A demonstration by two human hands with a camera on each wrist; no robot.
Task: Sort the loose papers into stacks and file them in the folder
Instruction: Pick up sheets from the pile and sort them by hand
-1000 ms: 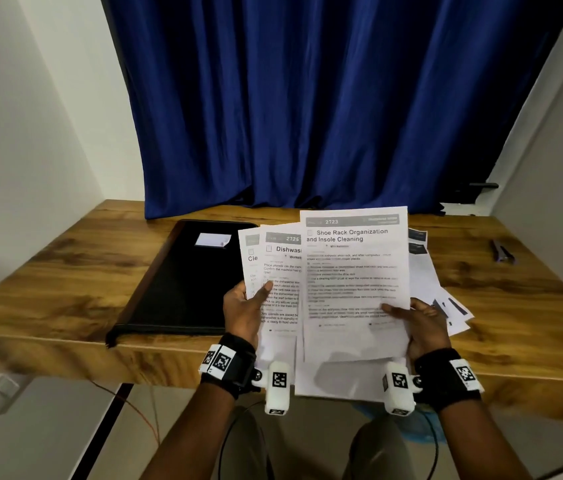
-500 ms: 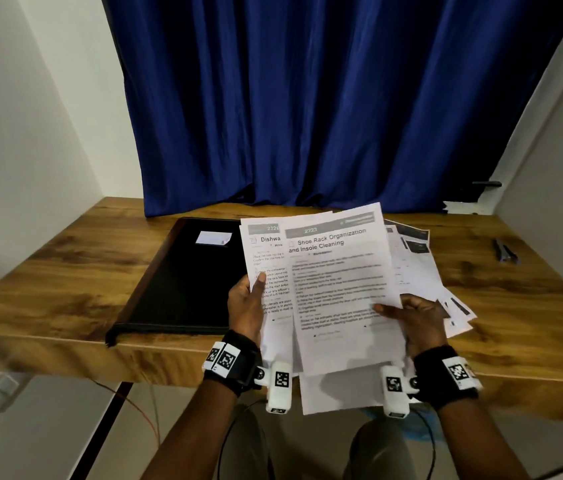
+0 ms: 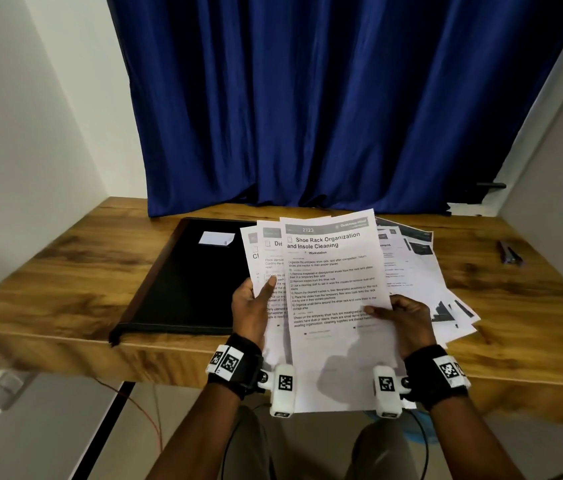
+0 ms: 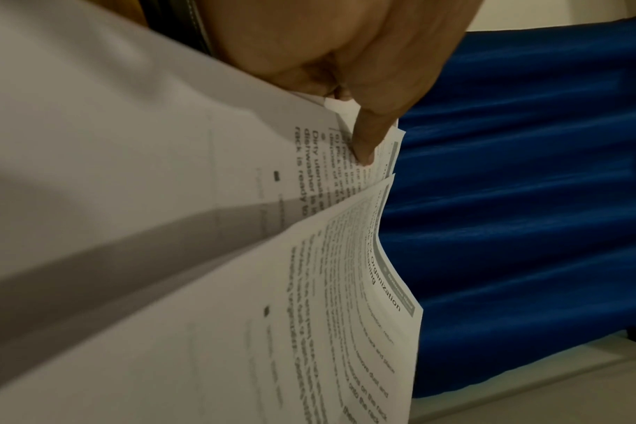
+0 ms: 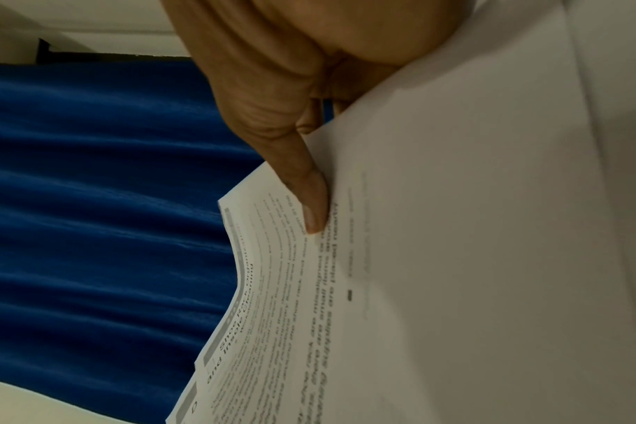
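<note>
I hold a fan of printed white sheets above the desk's front edge. My left hand (image 3: 254, 306) pinches the left sheets (image 3: 266, 261), thumb on top (image 4: 367, 137). My right hand (image 3: 401, 317) pinches the top sheet (image 3: 333, 289), headed "Shoe Rack Organization and Insole Cleaning", thumb pressing its printed face (image 5: 312, 200). A closed black folder (image 3: 190, 282) with a small white label lies flat on the desk to the left. More loose papers (image 3: 425, 271) lie spread on the desk behind my right hand.
The wooden desk (image 3: 65, 271) runs wall to wall, with a blue curtain (image 3: 307, 98) behind it. A dark pen-like object (image 3: 510, 252) lies at the far right. White walls close in on both sides.
The top sheet has slid left over the sheets in my left hand, covering more of them, and tilted slightly. Both hands keep their hold.
</note>
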